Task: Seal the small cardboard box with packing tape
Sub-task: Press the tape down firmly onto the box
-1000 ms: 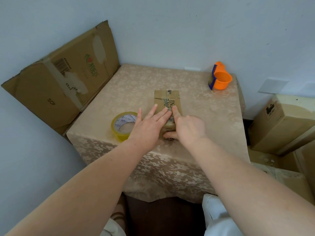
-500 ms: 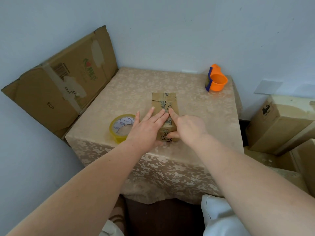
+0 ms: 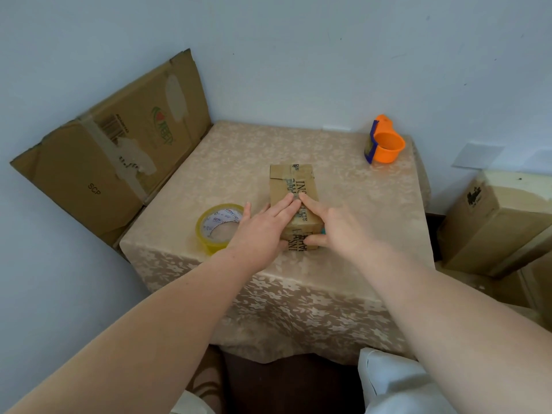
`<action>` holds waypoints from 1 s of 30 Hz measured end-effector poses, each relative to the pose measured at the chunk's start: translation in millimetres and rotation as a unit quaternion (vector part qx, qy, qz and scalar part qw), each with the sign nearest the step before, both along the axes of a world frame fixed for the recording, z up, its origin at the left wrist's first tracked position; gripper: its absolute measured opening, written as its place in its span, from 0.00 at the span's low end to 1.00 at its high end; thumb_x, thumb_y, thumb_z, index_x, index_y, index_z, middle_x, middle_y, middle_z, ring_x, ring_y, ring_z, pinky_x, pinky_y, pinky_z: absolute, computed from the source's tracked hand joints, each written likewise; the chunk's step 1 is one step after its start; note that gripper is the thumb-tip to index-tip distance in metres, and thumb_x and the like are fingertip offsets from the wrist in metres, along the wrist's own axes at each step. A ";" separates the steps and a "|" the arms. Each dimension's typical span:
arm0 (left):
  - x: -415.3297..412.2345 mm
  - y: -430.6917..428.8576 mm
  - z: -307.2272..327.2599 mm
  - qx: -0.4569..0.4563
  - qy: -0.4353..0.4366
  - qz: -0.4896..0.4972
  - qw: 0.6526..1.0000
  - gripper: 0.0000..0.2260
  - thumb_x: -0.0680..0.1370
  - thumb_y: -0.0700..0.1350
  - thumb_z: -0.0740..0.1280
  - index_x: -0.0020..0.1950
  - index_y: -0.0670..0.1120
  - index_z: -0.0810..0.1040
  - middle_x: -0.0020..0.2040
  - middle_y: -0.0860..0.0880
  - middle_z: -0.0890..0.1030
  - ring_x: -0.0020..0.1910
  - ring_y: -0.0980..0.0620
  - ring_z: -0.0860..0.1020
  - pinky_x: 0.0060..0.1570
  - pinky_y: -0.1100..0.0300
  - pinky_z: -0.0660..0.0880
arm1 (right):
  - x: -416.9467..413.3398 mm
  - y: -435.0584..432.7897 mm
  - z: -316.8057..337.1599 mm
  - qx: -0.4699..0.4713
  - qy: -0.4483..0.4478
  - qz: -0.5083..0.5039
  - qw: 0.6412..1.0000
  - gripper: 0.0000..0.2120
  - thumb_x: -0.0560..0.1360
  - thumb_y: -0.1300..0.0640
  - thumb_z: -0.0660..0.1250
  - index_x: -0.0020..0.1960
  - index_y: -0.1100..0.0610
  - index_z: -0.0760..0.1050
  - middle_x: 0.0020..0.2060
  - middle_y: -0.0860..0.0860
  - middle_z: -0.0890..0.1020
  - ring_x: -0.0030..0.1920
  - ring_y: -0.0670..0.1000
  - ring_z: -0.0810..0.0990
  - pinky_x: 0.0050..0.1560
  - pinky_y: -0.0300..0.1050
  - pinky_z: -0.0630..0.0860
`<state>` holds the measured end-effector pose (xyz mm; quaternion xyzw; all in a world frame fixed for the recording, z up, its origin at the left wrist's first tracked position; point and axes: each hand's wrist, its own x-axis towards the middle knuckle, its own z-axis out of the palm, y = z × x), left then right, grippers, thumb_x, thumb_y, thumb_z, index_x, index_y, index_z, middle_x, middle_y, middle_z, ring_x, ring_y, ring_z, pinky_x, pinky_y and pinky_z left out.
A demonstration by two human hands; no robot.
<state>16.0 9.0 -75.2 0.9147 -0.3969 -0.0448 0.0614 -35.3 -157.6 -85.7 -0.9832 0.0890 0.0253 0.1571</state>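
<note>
A small cardboard box (image 3: 291, 182) with black lettering lies near the table's front edge, flaps closed, clear tape along its top. My left hand (image 3: 263, 231) rests flat on the box's near left part, fingers spread. My right hand (image 3: 334, 227) presses the top with its forefinger on the tape seam, thumb against the near end. A yellow roll of packing tape (image 3: 219, 227) lies flat just left of the box, beside my left hand.
The table (image 3: 233, 162), under a beige flowered cloth, stands in a wall corner. An orange tape dispenser (image 3: 385, 144) sits at its back right. A flattened carton (image 3: 113, 153) leans against the left wall. Stacked boxes (image 3: 493, 225) stand to the right.
Both hands stay pressed on the box, fingertips sliding slightly along the tape seam. The view has shifted a little; the roll and dispenser have not moved.
</note>
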 end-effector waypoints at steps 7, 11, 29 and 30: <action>37.5 -29.7 15.0 -0.113 0.055 0.093 0.988 0.40 0.73 0.36 0.67 0.77 0.52 0.45 0.78 0.45 0.47 0.68 0.44 0.69 0.61 0.56 0.70 | 27.5 -12.5 -8.7 0.076 -0.064 -0.067 0.993 0.36 0.76 0.57 0.63 0.75 0.38 0.47 0.56 0.59 0.80 0.49 0.59 0.80 0.51 0.54 0.78; 69.2 -52.2 16.1 -0.175 0.066 0.135 0.973 0.36 0.75 0.36 0.64 0.77 0.49 0.49 0.63 0.43 0.76 0.60 0.45 0.75 0.56 0.58 0.70 | 51.7 -21.0 -9.1 0.097 -0.062 -0.080 0.990 0.34 0.78 0.60 0.59 0.76 0.40 0.47 0.55 0.59 0.80 0.44 0.55 0.77 0.47 0.48 0.76; 93.8 -1.4 18.2 -0.164 0.110 0.209 0.958 0.17 0.77 0.50 0.63 0.65 0.49 0.73 0.60 0.45 0.78 0.60 0.47 0.75 0.56 0.58 0.68 | 63.1 -7.1 -14.1 0.165 -0.199 -0.139 0.956 0.36 0.74 0.58 0.62 0.77 0.49 0.48 0.56 0.58 0.80 0.57 0.60 0.75 0.57 0.54 0.74; 83.9 11.1 14.7 -0.165 0.097 0.227 0.955 0.14 0.75 0.52 0.65 0.58 0.49 0.76 0.53 0.46 0.79 0.55 0.46 0.76 0.52 0.57 0.69 | 54.7 1.5 -11.1 0.172 -0.206 -0.143 0.953 0.34 0.75 0.59 0.62 0.77 0.49 0.52 0.54 0.57 0.80 0.57 0.60 0.74 0.56 0.52 0.74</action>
